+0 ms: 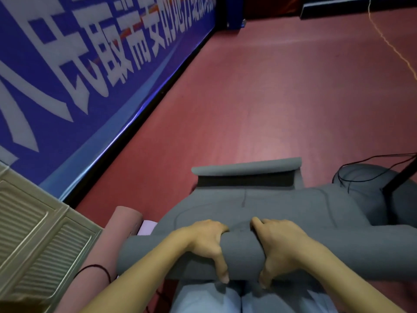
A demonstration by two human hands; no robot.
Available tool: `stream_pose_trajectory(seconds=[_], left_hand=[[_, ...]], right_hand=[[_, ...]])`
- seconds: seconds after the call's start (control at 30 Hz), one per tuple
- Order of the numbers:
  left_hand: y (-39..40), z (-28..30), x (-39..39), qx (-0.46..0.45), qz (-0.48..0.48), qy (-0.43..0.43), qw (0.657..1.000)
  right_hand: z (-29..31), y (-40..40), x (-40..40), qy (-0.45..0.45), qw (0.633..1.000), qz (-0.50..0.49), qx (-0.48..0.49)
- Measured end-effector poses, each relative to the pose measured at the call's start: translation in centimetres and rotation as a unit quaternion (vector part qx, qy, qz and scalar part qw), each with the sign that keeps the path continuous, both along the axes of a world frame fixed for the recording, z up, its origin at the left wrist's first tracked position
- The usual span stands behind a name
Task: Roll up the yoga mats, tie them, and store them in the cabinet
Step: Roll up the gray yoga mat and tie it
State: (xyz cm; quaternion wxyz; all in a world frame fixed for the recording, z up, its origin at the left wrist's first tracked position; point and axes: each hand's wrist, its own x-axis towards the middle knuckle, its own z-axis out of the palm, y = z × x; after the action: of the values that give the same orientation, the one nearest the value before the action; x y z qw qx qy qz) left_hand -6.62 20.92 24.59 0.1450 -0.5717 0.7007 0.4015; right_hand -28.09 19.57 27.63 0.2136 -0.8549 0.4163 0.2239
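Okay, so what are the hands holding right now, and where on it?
Both hands, left hand and right hand, grip the rolled-up part of the grey yoga mat near its middle, fingers over the top and thumbs on the near side.

1. Red floor (259,98), running far back.
2. Blue banner (67,64) with large white characters, along the left wall.
3. Yellow cord (392,48), trailing across the floor at top right.
4. Black cables (370,161), looping at the right edge.
5. Dark stand leg (399,175), slanting beside them.
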Motion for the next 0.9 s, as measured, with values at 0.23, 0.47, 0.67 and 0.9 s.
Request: stream_pose_trajectory(seconds=[0.23, 0.47, 0.67, 0.9], left_hand=[[-4.0, -0.7, 1.3, 0.004, 0.056, 0.143, 0.988], [-5.4, -2.8, 3.0, 0.030, 0.089, 0.186, 0.978], [-6.1, -3.8, 3.9, 0.047, 0.135, 0.247, 0.958], [-5.7, -2.7, 5.1, -0.113, 0.170, 0.216, 0.955]], right_hand=[[-0.4, -6.1, 0.4, -0.009, 0.979, -0.082, 0.187], [-1.1, -4.5, 0.0, -0.050, 0.997, -0.046, -0.030], [-1.4, -0.3, 1.8, -0.007, 0.988, -0.037, -0.149], [-3.9, 0.3, 1.9, -0.100, 0.966, -0.097, -0.217]])
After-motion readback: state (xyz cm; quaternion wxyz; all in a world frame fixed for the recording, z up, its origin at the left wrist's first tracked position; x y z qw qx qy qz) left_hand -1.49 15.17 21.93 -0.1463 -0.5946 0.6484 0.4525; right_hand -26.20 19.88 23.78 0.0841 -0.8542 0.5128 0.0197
